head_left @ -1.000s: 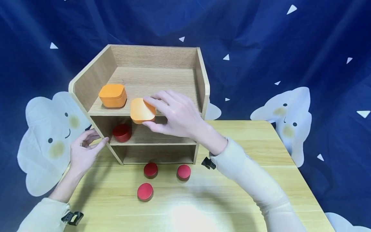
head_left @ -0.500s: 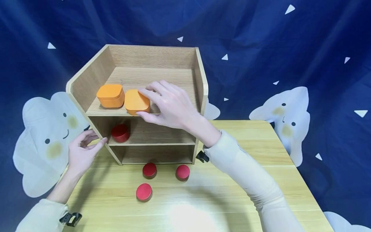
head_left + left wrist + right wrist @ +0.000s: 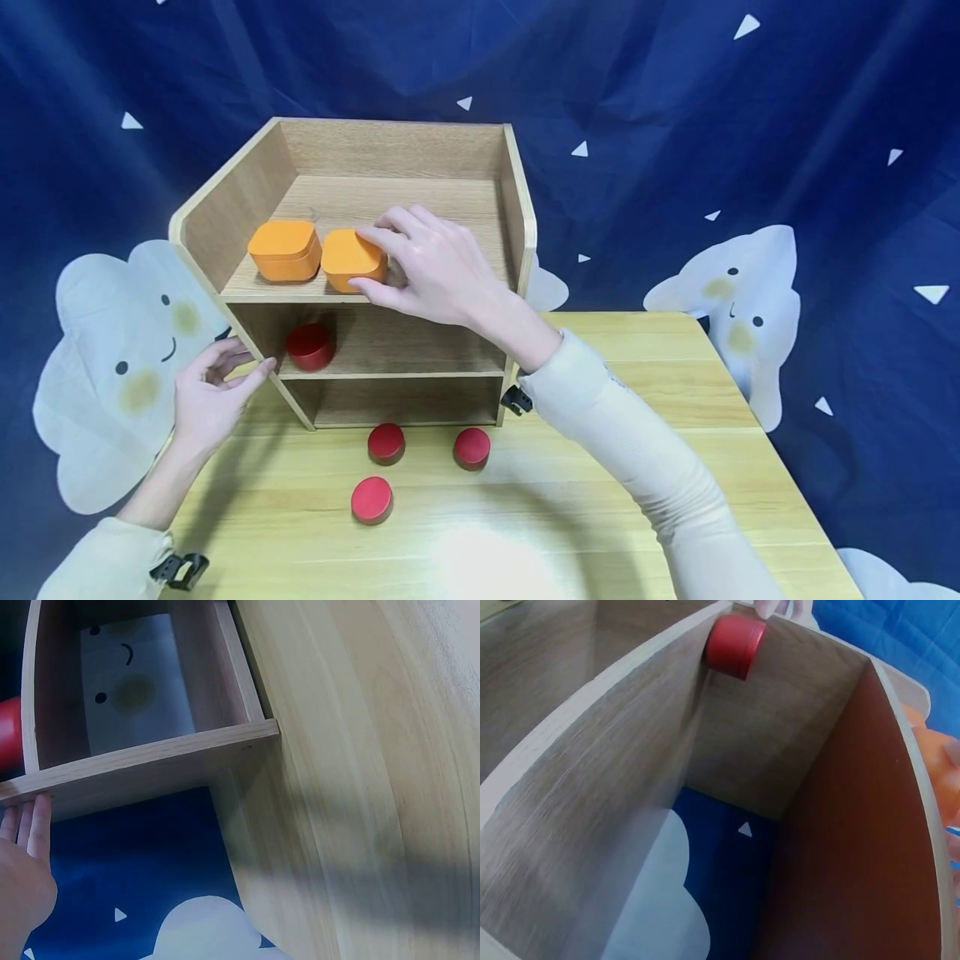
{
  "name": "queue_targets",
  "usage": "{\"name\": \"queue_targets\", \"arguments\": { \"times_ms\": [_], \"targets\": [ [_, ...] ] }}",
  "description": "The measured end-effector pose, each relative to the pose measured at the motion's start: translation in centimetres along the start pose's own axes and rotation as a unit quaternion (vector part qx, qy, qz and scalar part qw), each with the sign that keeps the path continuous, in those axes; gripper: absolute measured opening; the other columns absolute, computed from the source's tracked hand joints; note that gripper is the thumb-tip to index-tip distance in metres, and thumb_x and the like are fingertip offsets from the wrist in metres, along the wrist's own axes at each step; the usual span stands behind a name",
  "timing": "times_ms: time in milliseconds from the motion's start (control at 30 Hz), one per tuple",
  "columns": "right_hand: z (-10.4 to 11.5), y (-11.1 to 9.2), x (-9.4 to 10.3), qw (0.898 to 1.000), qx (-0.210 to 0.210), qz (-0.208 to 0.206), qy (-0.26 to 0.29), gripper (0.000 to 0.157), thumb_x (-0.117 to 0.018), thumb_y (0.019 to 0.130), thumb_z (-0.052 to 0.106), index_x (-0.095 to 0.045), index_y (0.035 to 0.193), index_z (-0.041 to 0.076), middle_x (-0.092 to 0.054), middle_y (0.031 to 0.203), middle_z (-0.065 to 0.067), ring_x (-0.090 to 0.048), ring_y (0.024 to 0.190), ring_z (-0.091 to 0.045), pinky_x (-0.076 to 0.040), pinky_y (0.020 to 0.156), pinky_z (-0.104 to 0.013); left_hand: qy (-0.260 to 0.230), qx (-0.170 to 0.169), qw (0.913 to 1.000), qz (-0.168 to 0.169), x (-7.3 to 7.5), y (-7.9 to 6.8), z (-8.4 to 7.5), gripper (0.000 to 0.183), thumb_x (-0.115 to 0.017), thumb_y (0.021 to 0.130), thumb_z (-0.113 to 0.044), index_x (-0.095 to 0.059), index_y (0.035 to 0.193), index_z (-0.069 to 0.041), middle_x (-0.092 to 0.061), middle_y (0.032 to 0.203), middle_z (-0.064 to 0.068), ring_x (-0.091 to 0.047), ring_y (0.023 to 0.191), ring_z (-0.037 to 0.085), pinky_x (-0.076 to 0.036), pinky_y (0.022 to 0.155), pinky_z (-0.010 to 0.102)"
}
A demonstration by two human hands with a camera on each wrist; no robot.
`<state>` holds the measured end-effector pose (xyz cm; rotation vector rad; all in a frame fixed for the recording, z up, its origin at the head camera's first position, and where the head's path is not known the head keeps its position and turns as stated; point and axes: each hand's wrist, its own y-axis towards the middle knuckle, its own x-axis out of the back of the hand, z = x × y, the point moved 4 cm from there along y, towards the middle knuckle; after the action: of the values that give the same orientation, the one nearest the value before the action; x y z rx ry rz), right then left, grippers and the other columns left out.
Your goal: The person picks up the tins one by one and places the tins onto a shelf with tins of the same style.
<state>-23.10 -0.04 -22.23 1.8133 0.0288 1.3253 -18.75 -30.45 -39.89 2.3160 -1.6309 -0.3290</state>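
My right hand (image 3: pixel 438 271) holds an orange box (image 3: pixel 351 260) with a rounded lid between thumb and fingers, at the front of the top shelf. A second orange box (image 3: pixel 285 250) stands just left of it on that shelf. My left hand (image 3: pixel 213 400) touches the left side panel of the wooden shelf unit (image 3: pixel 420 375), thumb at its front edge. In the left wrist view, straight fingers (image 3: pixel 39 825) rest against the panel's outer face. Inside the middle compartment, at the left, sits a red round tin (image 3: pixel 310 347), also seen as a red tin (image 3: pixel 735 646) in the right wrist view.
Three red round tins stand on the wooden table (image 3: pixel 637 467) before the unit: one tin (image 3: pixel 386 443) near its front, one tin (image 3: pixel 472 448) to the right, one tin (image 3: pixel 372 500) closer to me. A blue curtain (image 3: pixel 675 100) with white shapes hangs behind.
My right hand has moved up and slightly left, bringing the orange box from in front of the top shelf's edge to beside the other orange box. The left hand stays at the side panel.
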Motion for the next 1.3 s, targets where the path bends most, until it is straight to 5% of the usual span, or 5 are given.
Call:
{"name": "queue_targets", "arguments": {
  "times_ms": [900, 1300],
  "targets": [
    [-0.5, 1.2, -1.3, 0.996, -0.048, 0.071, -0.024, 0.053, -0.059, 0.101, 0.057, -0.068, 0.138, 0.020, -0.070, 0.128, 0.000, -0.065, 0.117, -0.017, -0.063, 0.082, -0.033, 0.004, 0.000, 1.0000, -0.001, -0.1, 0.0, -0.1, 0.044, -0.072, 0.077, 0.027, -0.076, 0.104, -0.008, -0.078, 0.090, -0.012, -0.073, 0.083, -0.002, -0.061, 0.069, 0.009],
    [0.1, 0.0, -0.1, 0.999, -0.037, 0.019, -0.015, 0.069, -0.064, 0.096, 0.066, -0.062, 0.146, 0.018, -0.068, 0.131, -0.001, -0.066, 0.116, -0.019, -0.062, 0.081, -0.034, -0.002, -0.002, 1.0000, -0.002, -0.1, 0.0, 0.0, 0.041, -0.072, 0.078, 0.026, -0.076, 0.104, -0.006, -0.078, 0.090, -0.010, -0.073, 0.084, -0.001, -0.061, 0.069, 0.009]
  ]
}}
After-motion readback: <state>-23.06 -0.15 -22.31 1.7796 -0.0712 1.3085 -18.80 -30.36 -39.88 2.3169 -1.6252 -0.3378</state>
